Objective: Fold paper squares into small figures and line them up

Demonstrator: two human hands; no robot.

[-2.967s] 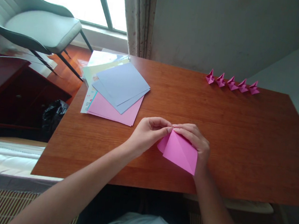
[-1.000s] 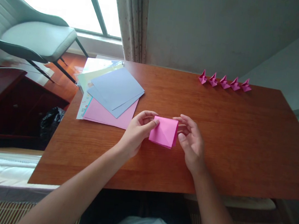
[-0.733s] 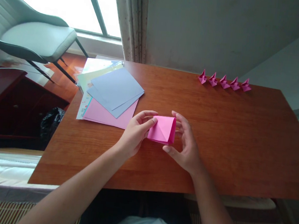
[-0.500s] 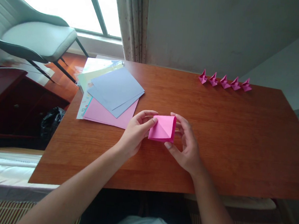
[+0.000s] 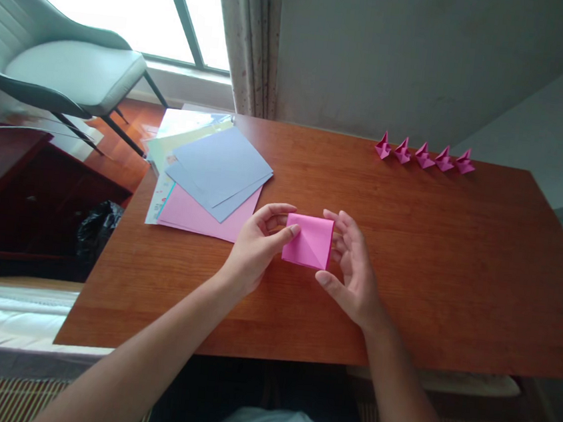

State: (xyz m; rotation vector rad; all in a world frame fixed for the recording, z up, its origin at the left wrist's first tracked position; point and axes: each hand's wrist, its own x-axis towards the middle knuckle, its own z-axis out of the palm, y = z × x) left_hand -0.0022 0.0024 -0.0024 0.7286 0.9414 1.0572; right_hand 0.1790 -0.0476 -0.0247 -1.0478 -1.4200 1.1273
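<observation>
A pink sheet of origami paper, folded to a small square (image 5: 310, 242), is held up over the table in front of me. My left hand (image 5: 263, 242) pinches its left side, thumb on the front face and fingers behind. Around the right edge curves my right hand (image 5: 353, 272), its thumb apart from its fingers. The thumb is at the lower right corner and the fingertips are near the upper right corner; whether they touch the paper is hard to see. A diagonal crease crosses the front face.
A wooden table (image 5: 431, 267) spreads out below my hands. To the left lie loose sheets of blue-grey paper (image 5: 220, 164) over pink paper (image 5: 200, 214). Several folded pink paper figures (image 5: 424, 156) stand in a row at the back right. A chair (image 5: 74, 75) is beyond the left edge.
The folded square has turned flatter toward me, and its right side looks less open. My right thumb and fingers have shifted slightly outward from its right edge.
</observation>
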